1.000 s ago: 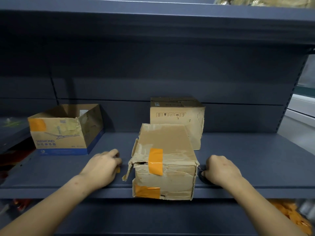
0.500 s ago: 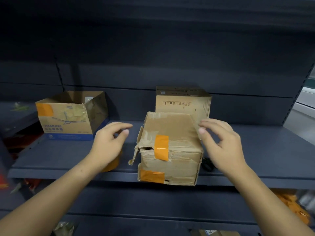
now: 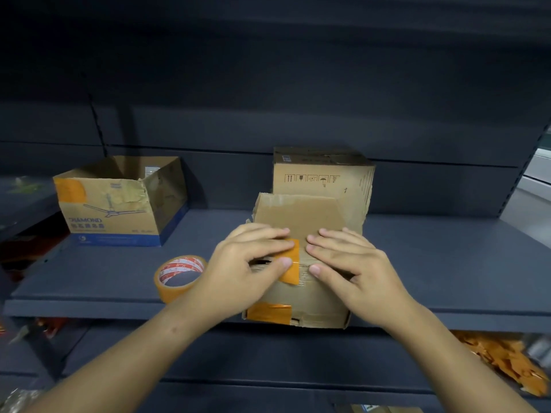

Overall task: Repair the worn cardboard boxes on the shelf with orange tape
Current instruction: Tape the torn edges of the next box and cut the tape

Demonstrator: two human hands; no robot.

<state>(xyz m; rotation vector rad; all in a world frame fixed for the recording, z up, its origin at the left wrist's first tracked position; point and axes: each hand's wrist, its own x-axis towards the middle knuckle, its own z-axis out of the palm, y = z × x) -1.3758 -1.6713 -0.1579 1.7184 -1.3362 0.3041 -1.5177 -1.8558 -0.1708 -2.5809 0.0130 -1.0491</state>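
A worn cardboard box (image 3: 301, 216) stands at the front edge of the dark shelf (image 3: 447, 263). An orange tape strip (image 3: 291, 265) crosses its torn top front edge, and another orange patch (image 3: 269, 312) covers its lower left corner. My left hand (image 3: 247, 263) lies on the box's top left, fingers straight, thumb on the strip. My right hand (image 3: 348, 263) lies flat on the top right, thumb on the front face. A roll of orange tape (image 3: 179, 275) lies on the shelf just left of my left hand.
An open printed box (image 3: 119, 204) with an orange patch stands at the back left. A closed carton (image 3: 322, 174) stands right behind the worn box. Orange scraps (image 3: 501, 359) lie on the lower shelf at right.
Both hands have left the shelf beside the box and come down onto its top, pressing near the tape strip. The tape roll, hidden under my left hand before, now lies uncovered.
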